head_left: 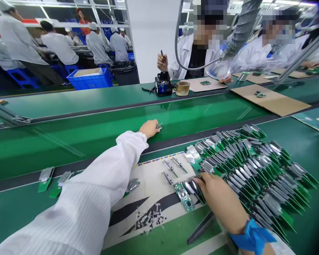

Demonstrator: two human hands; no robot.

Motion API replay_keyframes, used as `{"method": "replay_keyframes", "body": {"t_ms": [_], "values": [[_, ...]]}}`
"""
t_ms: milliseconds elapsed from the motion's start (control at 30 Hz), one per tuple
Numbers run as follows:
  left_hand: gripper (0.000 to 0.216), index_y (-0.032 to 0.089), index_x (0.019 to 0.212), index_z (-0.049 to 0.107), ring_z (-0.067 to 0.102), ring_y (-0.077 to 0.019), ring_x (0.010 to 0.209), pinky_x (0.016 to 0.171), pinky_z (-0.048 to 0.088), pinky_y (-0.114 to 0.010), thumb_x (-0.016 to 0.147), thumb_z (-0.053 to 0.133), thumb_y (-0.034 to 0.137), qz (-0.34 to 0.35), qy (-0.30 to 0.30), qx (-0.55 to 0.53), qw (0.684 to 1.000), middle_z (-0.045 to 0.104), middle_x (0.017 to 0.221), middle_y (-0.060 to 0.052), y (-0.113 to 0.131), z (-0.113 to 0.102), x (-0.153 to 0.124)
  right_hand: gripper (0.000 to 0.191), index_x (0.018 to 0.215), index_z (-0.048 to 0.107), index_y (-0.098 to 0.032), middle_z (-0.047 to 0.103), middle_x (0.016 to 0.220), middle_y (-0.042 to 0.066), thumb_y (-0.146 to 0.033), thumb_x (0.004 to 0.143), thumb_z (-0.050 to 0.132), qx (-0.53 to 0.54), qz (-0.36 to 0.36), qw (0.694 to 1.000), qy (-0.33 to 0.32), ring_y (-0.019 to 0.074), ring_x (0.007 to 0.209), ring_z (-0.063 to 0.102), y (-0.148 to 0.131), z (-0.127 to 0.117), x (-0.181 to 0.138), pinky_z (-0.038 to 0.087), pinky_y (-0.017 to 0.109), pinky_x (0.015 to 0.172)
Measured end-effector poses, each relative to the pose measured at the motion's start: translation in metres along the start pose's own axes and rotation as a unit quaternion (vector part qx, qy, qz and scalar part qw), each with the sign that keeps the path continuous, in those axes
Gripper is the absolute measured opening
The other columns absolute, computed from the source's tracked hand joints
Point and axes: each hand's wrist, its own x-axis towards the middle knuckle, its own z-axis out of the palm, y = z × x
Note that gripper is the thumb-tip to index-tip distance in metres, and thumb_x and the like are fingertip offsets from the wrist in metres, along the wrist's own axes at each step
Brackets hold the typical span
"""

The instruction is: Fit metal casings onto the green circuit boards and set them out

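Observation:
My left hand (149,128) reaches out over the green conveyor belt (117,124), its fingers closed on a small circuit board (159,126) of which only a thin, silvery end shows. Down on the right, my right hand (211,187) grips at a short row of upright circuit boards (192,187) with silver parts; its fingertips are partly hidden. A green circuit board (184,196) lies face up just left of that row. Several thin boards (172,167) stand on edge on the white sheet (149,177). Close-packed rows of boards (244,166) spread beyond my right hand.
Small black and clear pieces (151,217) lie scattered on the sheet. Two boards (53,180) rest left of my sleeve. Across the belt are a tape roll (182,88), a dark box-shaped device (163,84), cardboard (268,99) and a co-worker (196,56).

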Motion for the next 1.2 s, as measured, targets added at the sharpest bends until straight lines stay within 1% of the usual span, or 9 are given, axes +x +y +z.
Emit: {"method": "replay_keyframes", "body": {"t_ms": [100,200,300,400,467,533,667,933,1200], "values": [[0.024,0.014,0.110,0.061,0.061,-0.0234,0.100,0.085,0.051,-0.045,0.089,0.061,0.028,0.002,0.018,-0.043,0.999,0.062,0.114,-0.009,-0.002,-0.006,-0.006,0.021,0.084,0.061,-0.015,0.067,0.076,0.013,-0.021,0.096,0.044,-0.008,-0.003,1.000,-0.006,0.0297,0.070,0.062,0.007,-0.003,-0.009,0.046,0.038,0.063],[0.026,0.014,0.099,0.060,0.060,-0.0222,0.093,0.082,0.049,-0.040,0.079,0.072,0.025,-0.001,0.046,-0.113,0.993,0.064,0.101,-0.006,-0.002,-0.027,-0.036,0.020,0.090,0.062,-0.013,0.067,0.082,0.016,-0.026,0.096,0.047,-0.013,-0.018,1.000,-0.006,0.0322,0.074,0.061,0.008,-0.012,-0.017,0.047,0.042,0.065],[0.036,0.017,0.091,0.056,0.059,-0.0188,0.082,0.075,0.046,-0.032,0.066,0.079,0.027,0.002,0.062,-0.198,0.978,0.062,0.089,-0.001,0.000,-0.049,-0.097,0.015,0.095,0.064,-0.014,0.066,0.091,0.015,-0.026,0.091,0.056,-0.004,-0.091,0.996,0.007,0.0324,0.082,0.059,-0.011,-0.018,-0.021,0.047,0.044,0.071],[0.038,0.019,0.085,0.052,0.059,-0.0168,0.075,0.069,0.044,-0.029,0.060,0.080,0.028,-0.003,0.035,-0.300,0.953,0.062,0.086,0.000,0.005,-0.060,-0.179,0.007,0.090,0.066,-0.017,0.066,0.089,0.010,-0.013,0.087,0.060,0.020,-0.178,0.984,-0.022,0.0279,0.084,0.059,-0.045,-0.014,-0.021,0.047,0.041,0.078],[0.039,0.020,0.082,0.053,0.057,-0.0164,0.072,0.068,0.043,-0.030,0.056,0.081,0.020,-0.072,-0.019,-0.471,0.879,0.063,0.086,0.000,0.009,-0.058,-0.233,0.013,0.079,0.066,-0.018,0.064,0.082,0.007,-0.007,0.084,0.062,0.025,-0.222,0.973,-0.055,0.0251,0.082,0.059,-0.068,-0.008,-0.018,0.046,0.037,0.077],[0.037,0.020,0.078,0.055,0.056,-0.0164,0.072,0.067,0.040,-0.028,0.053,0.081,0.015,-0.130,-0.024,-0.572,0.810,0.062,0.083,0.001,0.010,-0.049,-0.277,0.016,0.073,0.065,-0.017,0.062,0.077,0.007,-0.005,0.084,0.062,0.024,-0.253,0.964,-0.078,0.0244,0.079,0.058,-0.087,-0.001,-0.014,0.046,0.036,0.074],[0.037,0.020,0.076,0.059,0.050,-0.0152,0.071,0.063,0.034,-0.025,0.049,0.085,0.016,-0.197,0.034,-0.636,0.745,0.058,0.077,0.002,0.006,-0.027,-0.335,0.009,0.082,0.065,-0.014,0.063,0.084,0.006,-0.011,0.089,0.060,0.029,-0.305,0.946,-0.105,0.0219,0.088,0.058,-0.115,0.013,-0.005,0.047,0.036,0.080],[0.040,0.022,0.079,0.057,0.046,-0.0121,0.065,0.059,0.031,-0.024,0.053,0.088,0.023,-0.238,0.068,-0.674,0.696,0.057,0.079,0.004,-0.003,-0.001,-0.378,0.012,0.088,0.063,-0.013,0.064,0.092,0.002,-0.024,0.092,0.061,0.029,-0.368,0.915,-0.161,0.0173,0.089,0.062,-0.129,0.042,0.014,0.052,0.036,0.080],[0.042,0.020,0.085,0.063,0.046,-0.0114,0.069,0.064,0.036,-0.022,0.054,0.090,0.027,-0.284,0.097,-0.705,0.642,0.056,0.076,0.004,-0.006,0.010,-0.381,0.010,0.088,0.062,-0.013,0.063,0.095,0.003,-0.022,0.093,0.060,0.051,-0.387,0.907,-0.156,0.0179,0.092,0.061,-0.120,0.035,0.012,0.051,0.037,0.082]]}}
